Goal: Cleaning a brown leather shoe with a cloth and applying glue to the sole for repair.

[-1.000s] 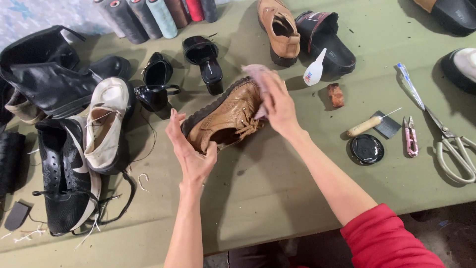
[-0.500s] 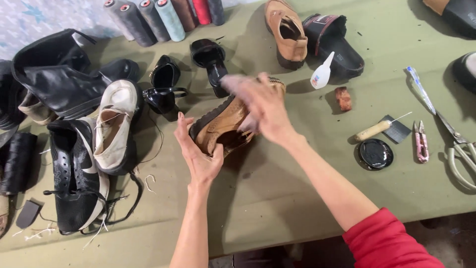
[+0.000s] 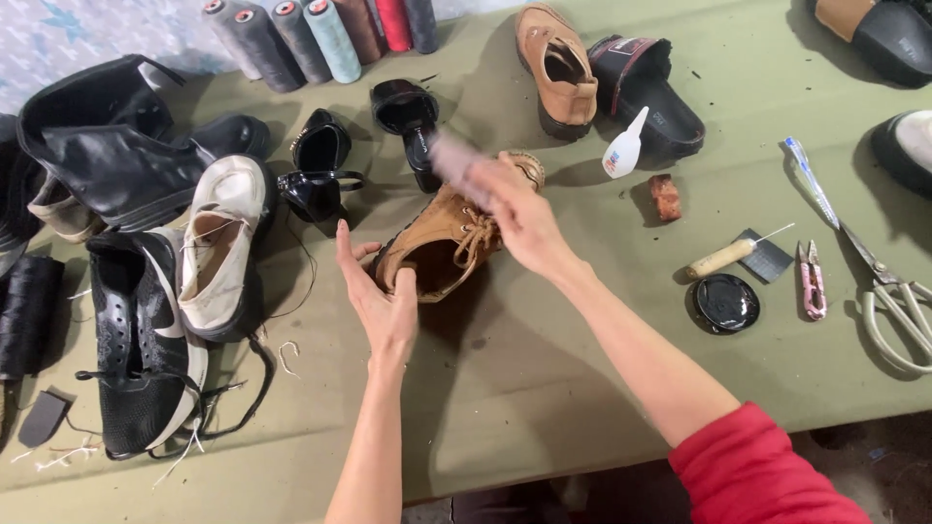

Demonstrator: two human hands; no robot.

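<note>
A tan lace-up shoe (image 3: 442, 247) lies on its side in the middle of the olive-green table (image 3: 544, 388). My left hand (image 3: 374, 296) cups its heel end, thumb on the collar. My right hand (image 3: 510, 209) rests over the laces and toe and grips a small pale brush or cloth (image 3: 451, 155), which is blurred with motion. The right arm wears a red sleeve (image 3: 767, 475).
Black boots (image 3: 107, 146), a white shoe (image 3: 223, 243) and a black sneaker (image 3: 136, 340) lie left. Thread cones (image 3: 311, 29) stand at the back. A tan shoe (image 3: 558, 68), black slide (image 3: 650, 92), glue bottle (image 3: 623, 146), awl (image 3: 723, 257), round tin (image 3: 725, 303), clippers (image 3: 811, 281), scissors (image 3: 888, 291) lie right.
My right hand has swept back and forth over the shoe's upper with the pale thing. The left hand has kept hold of the heel end. The view has shifted slightly.
</note>
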